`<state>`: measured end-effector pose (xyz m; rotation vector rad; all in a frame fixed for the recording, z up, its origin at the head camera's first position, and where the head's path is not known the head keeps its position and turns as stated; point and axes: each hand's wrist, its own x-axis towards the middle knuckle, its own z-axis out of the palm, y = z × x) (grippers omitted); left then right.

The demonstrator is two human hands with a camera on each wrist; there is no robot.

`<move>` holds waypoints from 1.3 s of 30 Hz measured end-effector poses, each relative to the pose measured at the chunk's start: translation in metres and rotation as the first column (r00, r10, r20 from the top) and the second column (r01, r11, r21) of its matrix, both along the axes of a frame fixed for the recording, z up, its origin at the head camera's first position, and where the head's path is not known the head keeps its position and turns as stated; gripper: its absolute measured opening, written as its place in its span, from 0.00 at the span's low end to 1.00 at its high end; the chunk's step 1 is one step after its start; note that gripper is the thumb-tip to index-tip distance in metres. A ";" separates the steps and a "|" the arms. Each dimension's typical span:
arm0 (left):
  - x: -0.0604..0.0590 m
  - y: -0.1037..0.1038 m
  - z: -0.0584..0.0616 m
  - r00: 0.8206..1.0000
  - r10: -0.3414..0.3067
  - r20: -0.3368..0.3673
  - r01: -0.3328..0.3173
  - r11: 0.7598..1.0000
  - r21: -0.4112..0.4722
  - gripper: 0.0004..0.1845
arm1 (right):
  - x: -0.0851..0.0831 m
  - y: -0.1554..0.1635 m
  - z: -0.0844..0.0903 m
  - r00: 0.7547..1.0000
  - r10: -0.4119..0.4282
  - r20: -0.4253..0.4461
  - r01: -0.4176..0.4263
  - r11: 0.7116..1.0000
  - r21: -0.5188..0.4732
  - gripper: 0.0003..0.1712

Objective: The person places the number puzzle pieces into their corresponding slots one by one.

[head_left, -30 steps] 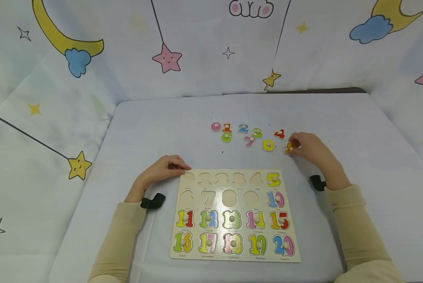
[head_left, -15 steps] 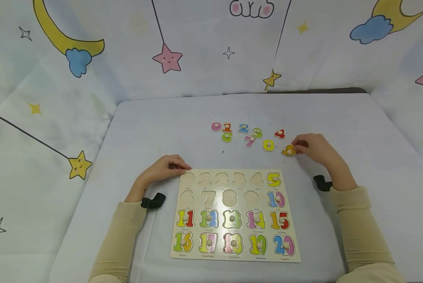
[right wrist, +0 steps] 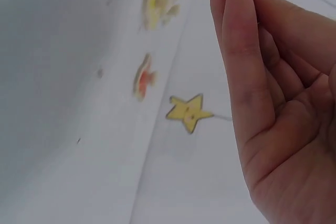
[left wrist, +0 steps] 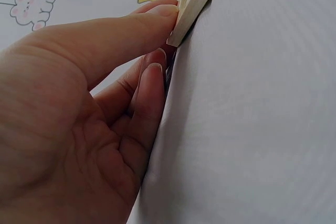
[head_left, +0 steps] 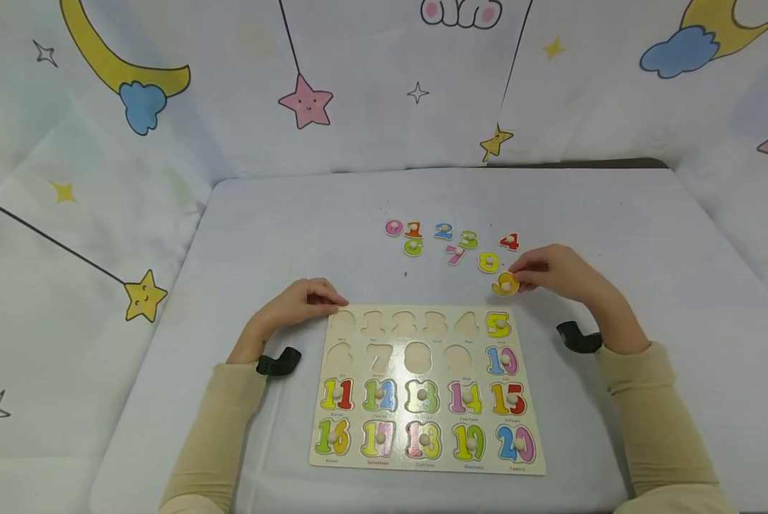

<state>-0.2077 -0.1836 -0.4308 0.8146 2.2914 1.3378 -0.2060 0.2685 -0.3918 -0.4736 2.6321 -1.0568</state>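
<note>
The right hand (head_left: 554, 273) pinched the yellow 9 (head_left: 505, 291) by its side, between the 8 (head_left: 489, 263) and the board (head_left: 398, 360). The left hand (head_left: 297, 300) pinched the board's corner. The 9 could have slipped or twisted, maybe, because its knob (head_left: 505, 285) wasn't held.

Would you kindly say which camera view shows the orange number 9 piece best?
The head view: nearly the whole orange number 9 piece shows, readable, pinched at one edge by the right hand. The right wrist view catches only a small part, cut off at the top; the left wrist view shows none of it.
</note>
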 end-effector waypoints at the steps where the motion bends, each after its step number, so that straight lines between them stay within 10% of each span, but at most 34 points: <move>1: 0.000 0.000 0.000 1.000 -0.001 0.001 0.001 1.000 0.000 0.09 | 0.002 -0.004 0.001 1.000 0.015 0.005 -0.015 1.000 -0.013 0.08; 16: 0.000 0.001 0.002 1.000 0.010 0.019 -0.009 1.000 -0.006 0.09 | 0.034 -0.076 -0.003 0.920 0.391 0.027 -0.392 0.918 0.064 0.04; 39: -0.001 0.002 0.003 1.000 0.009 0.017 -0.009 1.000 -0.021 0.09 | 0.046 -0.097 -0.013 0.883 0.464 0.075 -0.470 0.867 0.167 0.01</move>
